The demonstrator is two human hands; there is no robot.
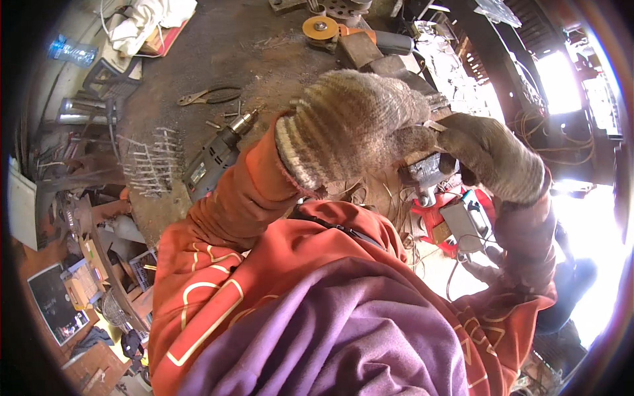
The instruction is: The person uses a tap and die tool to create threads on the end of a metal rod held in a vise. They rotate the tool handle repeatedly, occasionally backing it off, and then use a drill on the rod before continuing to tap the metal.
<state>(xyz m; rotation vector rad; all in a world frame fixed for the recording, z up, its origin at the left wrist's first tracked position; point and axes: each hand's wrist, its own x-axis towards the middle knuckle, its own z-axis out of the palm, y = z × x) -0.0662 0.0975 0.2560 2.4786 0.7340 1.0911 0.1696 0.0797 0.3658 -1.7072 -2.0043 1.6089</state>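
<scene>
Head view: I see a person in an orange top, both hands in dirty knit gloves, working by a brown bench (264, 66). The left hand (360, 122) reaches across with its fingers bent in. The right hand (492, 155) comes from the other side, and its fingers are bent too. Their fingertips come close together at a small pale bit (432, 125). I cannot tell which hand has hold of it, or if both do. The bit is right between the two gloves, and a dark metal block (424, 173) is just below it in the view.

On the bench, a drill (214, 158) lies by the left sleeve, with its nose pointing away from the person. Pliers (209, 96) lie a bit past it. Thin metal rods (156, 162) sit to the left of the drill. Far up is a grinder (360, 35) with a yellow disc.
</scene>
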